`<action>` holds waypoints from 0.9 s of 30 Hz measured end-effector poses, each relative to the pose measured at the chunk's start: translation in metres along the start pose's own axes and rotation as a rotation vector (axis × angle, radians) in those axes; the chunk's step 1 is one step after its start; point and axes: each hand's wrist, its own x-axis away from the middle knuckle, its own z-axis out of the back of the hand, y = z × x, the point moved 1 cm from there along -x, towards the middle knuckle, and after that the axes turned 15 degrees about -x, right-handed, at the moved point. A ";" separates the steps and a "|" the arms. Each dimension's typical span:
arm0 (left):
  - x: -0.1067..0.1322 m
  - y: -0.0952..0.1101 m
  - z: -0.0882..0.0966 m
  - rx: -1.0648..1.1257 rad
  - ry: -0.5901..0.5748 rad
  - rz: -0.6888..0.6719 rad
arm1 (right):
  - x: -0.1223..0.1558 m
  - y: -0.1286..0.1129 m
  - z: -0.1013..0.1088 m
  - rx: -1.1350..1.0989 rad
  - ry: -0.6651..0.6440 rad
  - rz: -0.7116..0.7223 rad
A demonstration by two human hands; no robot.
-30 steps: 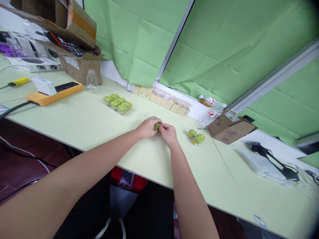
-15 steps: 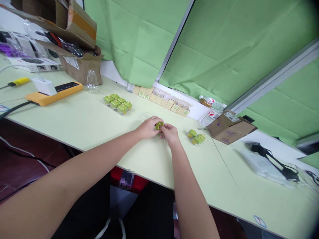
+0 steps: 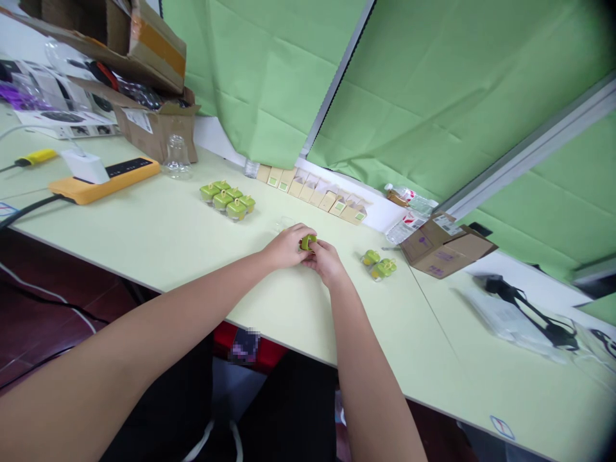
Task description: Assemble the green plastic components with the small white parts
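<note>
Between both hands, just above the table, is a small green lid (image 3: pixel 308 242), much of it hidden by fingers. My left hand (image 3: pixel 287 247) is closed around its left side. From the right, my right hand (image 3: pixel 326 258) pinches it with thumb and fingers. Whether a cup sits under the lid cannot be made out. A faint clear plastic piece (image 3: pixel 283 224) lies just behind my left hand. To the left stands a cluster of green-lidded clear cups (image 3: pixel 228 200) in rows. Another few green-lidded cups (image 3: pixel 380 265), with something yellow inside, stand to the right.
Small cardboard boxes (image 3: pixel 312 190) line the table's back edge. An orange power strip (image 3: pixel 106 180), a clear bottle (image 3: pixel 176 158) and an open carton (image 3: pixel 156 128) are on the left. At right are plastic bottles (image 3: pixel 409 221), a cardboard box (image 3: pixel 445 247) and a black strap (image 3: pixel 534 314).
My right hand has shifted slightly, its fingers drawing in closer under the green lid. My left hand stays almost where it was.
</note>
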 end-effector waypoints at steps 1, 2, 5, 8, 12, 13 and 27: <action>0.000 0.000 0.000 0.005 -0.003 0.004 | 0.000 0.000 0.000 -0.017 -0.012 -0.010; 0.000 0.000 0.000 0.009 -0.005 0.005 | 0.001 0.000 0.000 -0.028 -0.015 -0.016; 0.001 0.000 0.000 0.009 -0.008 0.004 | 0.001 0.000 0.002 -0.051 -0.024 -0.036; 0.001 0.001 0.001 0.007 -0.016 -0.004 | 0.001 -0.001 0.005 -0.081 -0.052 -0.069; 0.001 0.002 0.000 0.081 -0.001 -0.002 | -0.001 -0.001 0.010 -0.159 -0.059 -0.111; 0.000 0.002 -0.002 0.125 0.003 0.025 | -0.002 -0.002 0.011 -0.193 -0.056 -0.126; -0.010 -0.021 -0.010 0.454 -0.167 0.462 | 0.004 -0.007 0.006 -0.327 -0.125 -0.158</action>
